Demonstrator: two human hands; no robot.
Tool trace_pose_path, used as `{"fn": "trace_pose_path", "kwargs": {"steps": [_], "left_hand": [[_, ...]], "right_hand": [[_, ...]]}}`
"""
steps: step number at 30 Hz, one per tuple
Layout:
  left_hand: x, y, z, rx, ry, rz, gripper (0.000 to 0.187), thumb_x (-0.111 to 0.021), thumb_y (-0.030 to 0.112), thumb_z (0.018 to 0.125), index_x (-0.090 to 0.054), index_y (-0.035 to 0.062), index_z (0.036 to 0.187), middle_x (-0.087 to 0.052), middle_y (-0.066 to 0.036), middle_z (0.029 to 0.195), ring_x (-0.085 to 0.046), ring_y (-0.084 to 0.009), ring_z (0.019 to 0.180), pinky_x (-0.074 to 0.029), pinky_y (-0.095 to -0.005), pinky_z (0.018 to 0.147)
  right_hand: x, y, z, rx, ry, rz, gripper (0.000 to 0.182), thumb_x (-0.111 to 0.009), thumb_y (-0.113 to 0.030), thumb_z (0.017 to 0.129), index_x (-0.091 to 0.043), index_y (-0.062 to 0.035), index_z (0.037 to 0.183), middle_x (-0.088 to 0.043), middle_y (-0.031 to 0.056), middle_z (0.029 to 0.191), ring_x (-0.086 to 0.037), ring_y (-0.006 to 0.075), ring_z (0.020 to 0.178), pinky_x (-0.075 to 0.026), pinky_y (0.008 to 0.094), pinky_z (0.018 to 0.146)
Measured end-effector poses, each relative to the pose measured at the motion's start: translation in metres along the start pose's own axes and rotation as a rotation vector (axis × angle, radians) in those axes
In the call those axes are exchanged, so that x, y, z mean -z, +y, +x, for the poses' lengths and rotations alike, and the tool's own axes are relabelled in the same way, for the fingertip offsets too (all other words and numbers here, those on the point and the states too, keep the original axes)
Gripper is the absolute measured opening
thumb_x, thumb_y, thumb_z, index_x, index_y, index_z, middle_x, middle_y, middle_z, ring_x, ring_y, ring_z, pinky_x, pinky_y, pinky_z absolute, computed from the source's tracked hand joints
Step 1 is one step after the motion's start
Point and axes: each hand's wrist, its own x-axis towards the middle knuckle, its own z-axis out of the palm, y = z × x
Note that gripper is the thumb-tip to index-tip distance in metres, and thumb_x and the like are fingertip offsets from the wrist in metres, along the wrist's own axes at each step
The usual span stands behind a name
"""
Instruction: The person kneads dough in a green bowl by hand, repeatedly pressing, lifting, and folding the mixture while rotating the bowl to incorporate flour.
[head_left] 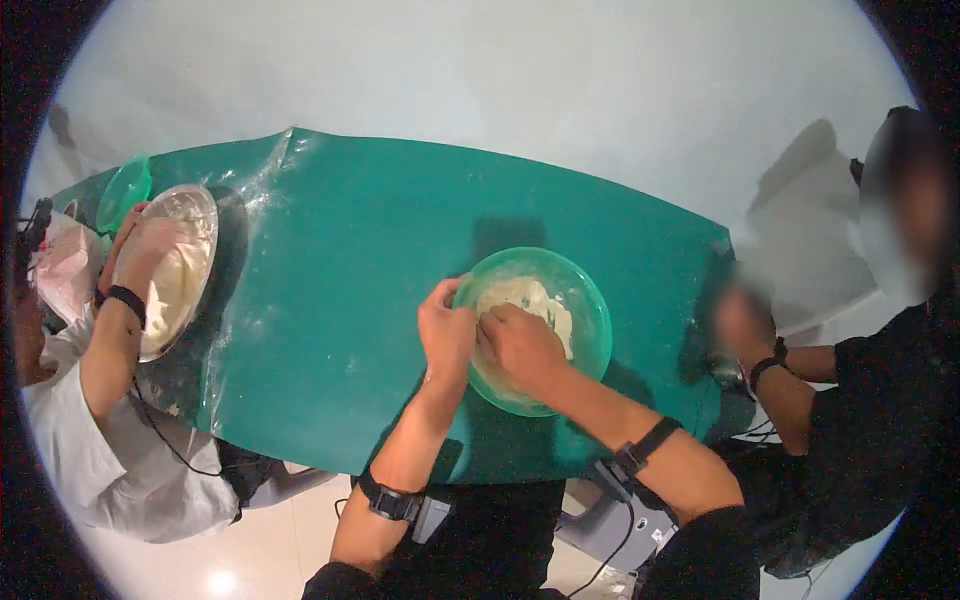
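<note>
A translucent green bowl (590,300) sits on the green table cover (350,260), with pale dough (530,298) inside. My left hand (445,330) grips the bowl's near-left rim. My right hand (520,345) reaches into the bowl with curled fingers pressing on the dough. Both wrists wear black straps with small devices.
At the left, another person in a white shirt works dough in a metal bowl (185,265), with a green bowl (125,190) behind it. Flour dusts the plastic sheet (245,300) there. A person in black sits at the right table end (715,250).
</note>
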Motion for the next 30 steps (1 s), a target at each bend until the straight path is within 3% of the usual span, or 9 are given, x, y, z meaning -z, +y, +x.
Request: {"fn": "trace_pose_path", "kwargs": {"steps": [4, 7, 12, 16, 19, 22, 25, 28, 30], "left_hand": [[-0.001, 0.012, -0.008, 0.115, -0.012, -0.099, 0.035, -0.056, -0.006, 0.079, -0.072, -0.0019, 0.110, -0.074, -0.008, 0.095, -0.065, -0.0153, 0.087, -0.051, -0.0299, 0.078], [-0.002, 0.028, -0.013, 0.145, -0.025, -0.104, 0.030, -0.059, -0.005, 0.081, -0.072, -0.0018, 0.109, -0.073, -0.008, 0.094, -0.064, -0.0148, 0.085, -0.051, -0.0300, 0.076], [-0.002, 0.019, -0.014, 0.091, 0.016, -0.118, 0.031, -0.064, -0.006, 0.079, -0.072, 0.0009, 0.108, -0.073, -0.006, 0.098, -0.066, -0.0159, 0.089, -0.052, -0.0305, 0.080], [0.000, 0.010, -0.010, 0.029, 0.014, 0.001, 0.032, -0.060, -0.007, 0.079, -0.073, 0.0018, 0.106, -0.073, -0.006, 0.092, -0.066, -0.0146, 0.086, -0.052, -0.0301, 0.078], [-0.001, 0.010, -0.010, 0.015, 0.045, -0.029, 0.030, -0.056, -0.006, 0.079, -0.074, 0.0019, 0.102, -0.073, -0.007, 0.088, -0.065, -0.0134, 0.082, -0.051, -0.0296, 0.076], [-0.002, 0.000, -0.008, 0.007, 0.045, -0.059, 0.032, -0.053, -0.007, 0.077, -0.074, 0.0022, 0.099, -0.073, -0.007, 0.086, -0.065, -0.0133, 0.080, -0.052, -0.0299, 0.075], [-0.004, -0.011, -0.003, -0.028, 0.055, -0.077, 0.033, -0.053, -0.008, 0.076, -0.074, 0.0020, 0.098, -0.073, -0.007, 0.083, -0.065, -0.0131, 0.076, -0.052, -0.0306, 0.073], [-0.006, -0.013, -0.004, -0.033, 0.068, -0.073, 0.032, -0.053, -0.008, 0.075, -0.074, 0.0013, 0.098, -0.074, -0.007, 0.081, -0.065, -0.0133, 0.074, -0.053, -0.0314, 0.072], [-0.006, -0.011, -0.005, -0.033, 0.068, -0.069, 0.032, -0.053, -0.008, 0.075, -0.074, 0.0009, 0.098, -0.074, -0.009, 0.081, -0.066, -0.0141, 0.073, -0.053, -0.0321, 0.072]], "right_hand": [[0.005, -0.001, 0.017, -0.045, -0.015, -0.094, 0.017, -0.067, -0.016, 0.084, -0.069, -0.0046, 0.096, -0.070, 0.0173, 0.099, -0.071, 0.0403, 0.084, -0.058, 0.0512, 0.075], [-0.010, 0.016, 0.029, -0.003, 0.126, -0.093, 0.027, -0.061, -0.031, 0.094, -0.071, -0.0059, 0.091, -0.071, 0.0186, 0.092, -0.071, 0.0396, 0.080, -0.059, 0.0516, 0.074], [-0.007, 0.016, 0.049, -0.136, 0.256, -0.069, 0.022, -0.065, -0.025, 0.090, -0.071, -0.0040, 0.086, -0.071, 0.0198, 0.090, -0.070, 0.0402, 0.081, -0.056, 0.0514, 0.075], [-0.006, 0.006, 0.043, -0.212, 0.392, -0.015, 0.026, -0.067, -0.028, 0.091, -0.072, -0.0043, 0.081, -0.071, 0.0216, 0.089, -0.068, 0.0427, 0.081, -0.055, 0.0516, 0.075], [-0.002, -0.002, 0.032, -0.121, 0.528, -0.007, 0.033, -0.068, -0.031, 0.092, -0.070, -0.0031, 0.075, -0.071, 0.0205, 0.082, -0.068, 0.0431, 0.080, -0.054, 0.0507, 0.075], [0.024, -0.001, -0.002, -0.118, 0.232, 0.101, 0.037, -0.070, -0.033, 0.090, -0.064, -0.0013, 0.072, -0.066, 0.0194, 0.072, -0.066, 0.0435, 0.075, -0.053, 0.0511, 0.072], [0.031, 0.017, -0.026, 0.049, 0.122, 0.167, 0.041, -0.072, -0.035, 0.090, -0.061, 0.0002, 0.071, -0.060, 0.0195, 0.063, -0.063, 0.0442, 0.069, -0.053, 0.0515, 0.072], [0.075, 0.007, -0.029, -0.086, -0.070, -0.056, 0.040, -0.068, -0.038, 0.091, -0.074, -0.0002, 0.081, -0.069, 0.0246, 0.080, -0.069, 0.0439, 0.074, -0.056, 0.0539, 0.073], [0.075, 0.011, -0.029, -0.004, -0.105, -0.056, 0.031, -0.071, -0.032, 0.088, -0.069, -0.0021, 0.079, -0.065, 0.0204, 0.076, -0.064, 0.0416, 0.071, -0.055, 0.0498, 0.073]]}}
